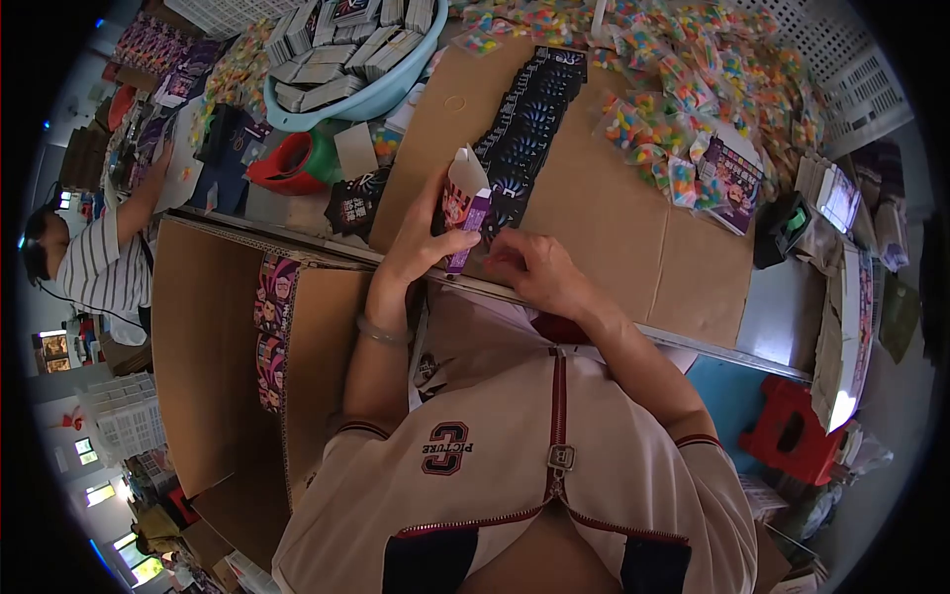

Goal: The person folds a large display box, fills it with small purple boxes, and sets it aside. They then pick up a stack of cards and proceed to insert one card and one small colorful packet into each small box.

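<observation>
A small purple printed box point(465, 210) stands upright in my left hand point(421, 233), its top flaps raised and my thumb across its front. Just to the right, at the table's front edge, is my right hand point(534, 265), fingers curled inward near the box's lower end; whether they hold anything is hidden. Behind both hands, a long overlapping row of black printed packets point(534, 124) runs away across a flat cardboard sheet point(618, 247). A rubber band point(454, 103) lies on the sheet left of the row.
Many candy bags point(663, 109) cover the back right. A blue basin point(346, 107) of card bundles and a red-green container point(295, 161) stand back left. An open carton point(223, 346) holds printed boxes at left. Another person point(104, 252) works at far left.
</observation>
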A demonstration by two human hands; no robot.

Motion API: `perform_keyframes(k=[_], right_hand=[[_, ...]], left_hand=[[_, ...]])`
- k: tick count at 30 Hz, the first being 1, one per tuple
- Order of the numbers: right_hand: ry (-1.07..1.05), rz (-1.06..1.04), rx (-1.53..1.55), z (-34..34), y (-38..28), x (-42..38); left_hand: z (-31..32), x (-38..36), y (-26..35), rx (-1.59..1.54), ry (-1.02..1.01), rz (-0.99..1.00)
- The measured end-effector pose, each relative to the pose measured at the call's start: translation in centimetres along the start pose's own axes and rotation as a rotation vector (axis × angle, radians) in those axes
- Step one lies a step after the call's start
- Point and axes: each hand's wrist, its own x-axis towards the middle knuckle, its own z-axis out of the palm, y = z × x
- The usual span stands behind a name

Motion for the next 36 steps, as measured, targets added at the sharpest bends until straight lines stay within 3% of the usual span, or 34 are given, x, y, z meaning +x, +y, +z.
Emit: perform_keyframes(k=[4, 6, 14, 16, 18, 20, 23, 25, 36], right_hand=[[0.087, -0.098, 0.005, 0.6, 0.7, -0.5], [0.123, -0.098, -0.016, 0.9, 0.8, -0.5], [0.192, -0.136, -0.129, 1.3, 0.7, 0.7], [0.172, 0.027, 0.106, 1.1, 0.0, 1.7], [0.146, 0.047, 0.099, 0.5, -0.8, 2.9], [0.117, 0.064, 0.091, 0.4, -0.7, 4.4], [0.051, 0.088, -0.098, 0.8, 0.1, 6.4], [-0.035, 0.097, -0.470, 0.2, -0.7, 7.1], [0.028, 0.167, -0.594, -0.2, -2.1, 7.0]], left_hand=[[-0.1, -1.0, -0.5, 0.110, -0.063, 0.016], [0.3, -1.4, -0.3, -0.073, -0.018, 0.006], [0.0, -1.3, -2.0, -0.135, 0.000, 0.065], [0.4, -2.0, -2.2, -0.180, 0.022, 0.100], [1.5, -3.4, -2.2, -0.422, 0.284, 0.111], [1.7, -4.3, -3.0, -0.391, 0.338, 0.174], [2.0, -5.3, -3.5, -0.342, 0.363, 0.167], [2.1, -5.6, -3.5, -0.319, 0.361, 0.139], [1.9, -5.9, -4.5, -0.331, 0.393, 0.178]])
